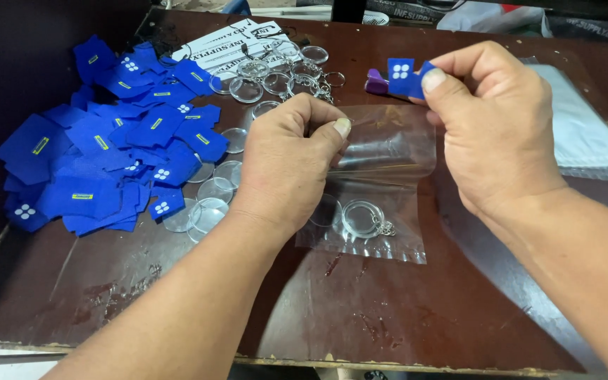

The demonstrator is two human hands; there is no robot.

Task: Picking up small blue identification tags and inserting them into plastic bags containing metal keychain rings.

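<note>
The left hand point(286, 165) pinches the open mouth of a clear plastic bag point(381, 183) between thumb and fingers, holding the top edge up off the brown table point(402, 317). Just to the right of that pinch, the right hand point(494, 127) is closed narrow on a small blue fabric tag point(404, 76) with a white dot mark, thumb on top, held above the bag's opening and not yet inside it.

Below the left hand's grip, at the bottom of the bag, lies a round clear keyring point(362, 218) with its short chain, so that part already appears packed; the tag in the right hand seems to be what is left for this bag.

Further left of the grip a large heap of blue tags point(107, 155) is spread out, and beyond the hands a cluster of loose clear keyrings point(276, 77), so much of the stock looks unbagged. To the right of the right hand lies a stack of empty clear bags point(585, 134).

The left fingers are tucked under the palm, so how many layers of film they hold is unclear. A purple object behind the held tag is mostly covered, and no finished bags show within view.
</note>
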